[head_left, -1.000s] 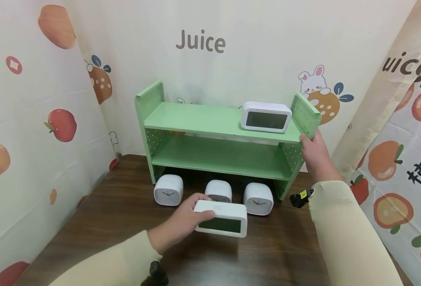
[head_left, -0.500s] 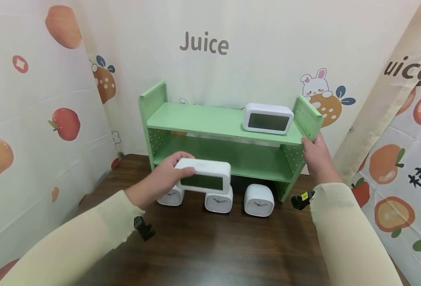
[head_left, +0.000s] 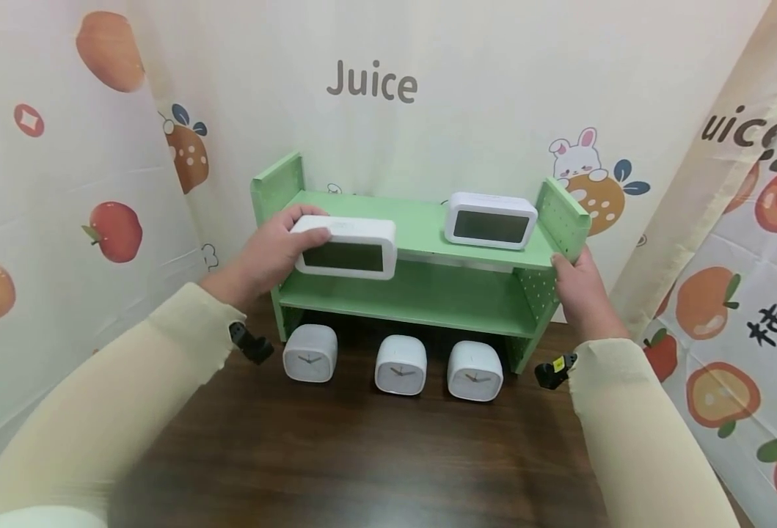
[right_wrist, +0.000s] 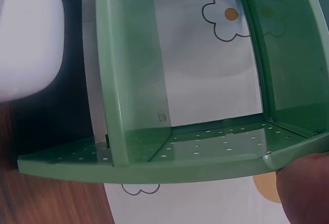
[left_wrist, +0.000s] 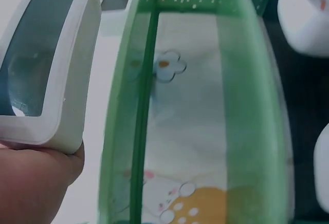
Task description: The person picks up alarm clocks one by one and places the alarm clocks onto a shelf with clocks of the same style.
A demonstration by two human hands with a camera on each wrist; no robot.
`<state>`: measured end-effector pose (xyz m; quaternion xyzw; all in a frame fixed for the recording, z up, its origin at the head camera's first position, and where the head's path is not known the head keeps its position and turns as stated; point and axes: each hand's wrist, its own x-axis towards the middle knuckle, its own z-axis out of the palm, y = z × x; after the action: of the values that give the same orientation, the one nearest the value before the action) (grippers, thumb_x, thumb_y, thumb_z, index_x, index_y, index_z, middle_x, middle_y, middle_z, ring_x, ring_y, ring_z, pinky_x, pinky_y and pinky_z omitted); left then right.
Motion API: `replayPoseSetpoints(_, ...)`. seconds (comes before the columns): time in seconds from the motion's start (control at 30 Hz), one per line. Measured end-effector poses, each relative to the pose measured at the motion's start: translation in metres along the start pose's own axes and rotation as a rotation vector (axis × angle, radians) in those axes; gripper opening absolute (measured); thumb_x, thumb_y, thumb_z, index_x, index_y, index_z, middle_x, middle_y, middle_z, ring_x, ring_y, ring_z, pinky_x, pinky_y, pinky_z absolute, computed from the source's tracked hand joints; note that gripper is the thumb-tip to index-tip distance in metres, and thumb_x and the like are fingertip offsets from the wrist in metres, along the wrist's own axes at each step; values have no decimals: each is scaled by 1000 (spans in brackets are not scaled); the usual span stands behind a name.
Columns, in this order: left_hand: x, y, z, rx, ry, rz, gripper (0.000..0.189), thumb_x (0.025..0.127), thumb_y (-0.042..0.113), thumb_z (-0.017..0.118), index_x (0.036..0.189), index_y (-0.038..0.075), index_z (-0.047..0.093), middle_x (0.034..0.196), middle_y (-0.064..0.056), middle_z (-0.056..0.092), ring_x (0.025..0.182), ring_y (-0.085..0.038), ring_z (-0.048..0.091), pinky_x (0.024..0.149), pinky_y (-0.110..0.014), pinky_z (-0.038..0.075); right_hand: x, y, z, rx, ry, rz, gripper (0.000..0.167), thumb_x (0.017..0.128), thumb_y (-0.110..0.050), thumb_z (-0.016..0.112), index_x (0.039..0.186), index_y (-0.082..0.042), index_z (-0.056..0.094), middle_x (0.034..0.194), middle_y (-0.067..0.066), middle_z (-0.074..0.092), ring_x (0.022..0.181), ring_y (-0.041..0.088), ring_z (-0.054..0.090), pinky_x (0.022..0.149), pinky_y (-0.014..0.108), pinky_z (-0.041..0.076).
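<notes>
My left hand (head_left: 263, 253) grips the left end of a white digital clock (head_left: 355, 253), thumb over its top and front. The clock, with its dark screen facing me, overlaps the upper board of a green two-tier shelf (head_left: 395, 293) in the head view. With my right hand (head_left: 582, 290) I hold the shelf's right side panel near the upper board. A second white digital clock (head_left: 490, 222) stands upright at the right end of that board. In the left wrist view the held clock (left_wrist: 72, 70) is beside the green shelf frame.
Three small white analog clocks, a left one (head_left: 311, 354), a middle one (head_left: 400, 365) and a right one (head_left: 475, 371), stand in a row on the dark wooden table (head_left: 362, 455) before the shelf's foot. A fruit-print curtain (head_left: 395, 132) hangs behind and at both sides.
My left hand has lifted the digital clock up and to the left, from in front of the small clocks to the upper board's height. My right hand stays on the side panel.
</notes>
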<state>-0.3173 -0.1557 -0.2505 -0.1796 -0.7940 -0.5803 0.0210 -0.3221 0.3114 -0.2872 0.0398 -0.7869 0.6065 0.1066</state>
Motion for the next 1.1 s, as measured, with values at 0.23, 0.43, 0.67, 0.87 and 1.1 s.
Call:
replayPoseSetpoints(0.23, 22, 18, -15, 2, -18, 20, 42, 103, 34, 64, 137, 12, 50, 136, -9, 54, 120, -27, 56, 102, -46, 48, -1, 1, -1, -7, 9, 1, 56, 113, -28, 26, 166, -21, 9, 162, 15, 27, 145, 28, 30, 121, 58, 21)
replayPoseSetpoints(0.43, 38, 29, -27, 22, 2, 42, 42, 103, 37, 63, 136, 13, 52, 137, -8, 54, 119, -26, 55, 102, -44, 49, 0, 3, 0, -19, 7, -8, 56, 113, -29, 26, 165, -20, 9, 159, 15, 29, 142, 28, 33, 119, 59, 25)
replayPoseSetpoints(0.67, 51, 37, -34, -7, -1, 49, 43, 103, 38, 64, 137, 13, 52, 136, -8, 55, 119, -26, 56, 102, -42, 49, -1, 3, 0, -12, 5, -9, 56, 112, -30, 26, 165, -21, 9, 159, 15, 28, 142, 28, 32, 119, 60, 24)
replayPoseSetpoints(0.87, 66, 36, -40, 15, 21, 9, 45, 101, 40, 66, 135, 15, 53, 135, -7, 55, 117, -26, 57, 100, -40, 49, 0, 2, -1, -18, -5, -5, 57, 113, -31, 26, 166, -22, 7, 163, 15, 26, 145, 29, 29, 120, 60, 22)
replayPoseSetpoints(1.1, 84, 32, -41, -11, 49, -40, 44, 99, 40, 69, 133, 16, 55, 132, -5, 57, 114, -24, 58, 98, -39, 49, 2, 4, 0, -6, 5, -21, 56, 112, -28, 27, 165, -19, 11, 159, 15, 29, 140, 27, 34, 119, 59, 25)
